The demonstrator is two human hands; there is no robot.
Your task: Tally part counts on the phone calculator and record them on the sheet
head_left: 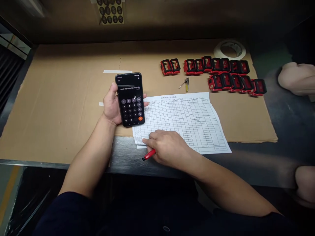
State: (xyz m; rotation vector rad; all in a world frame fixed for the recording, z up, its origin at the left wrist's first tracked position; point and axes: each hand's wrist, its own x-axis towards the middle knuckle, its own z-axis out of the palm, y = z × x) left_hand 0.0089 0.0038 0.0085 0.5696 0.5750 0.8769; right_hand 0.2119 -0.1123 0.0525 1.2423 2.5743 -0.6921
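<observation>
A black smartphone [130,100] tilts face-up, its lit screen showing a calculator app with a long addition and a total. A printed grid form [184,123] lies flat and skewed, its rows mostly blank. A red pen [149,154] angles just off its near-left corner.

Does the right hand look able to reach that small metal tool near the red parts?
Probably yes: only the flat paper form lies between the right hand and the small metal tool, though the hand is holding a red pen.
</observation>
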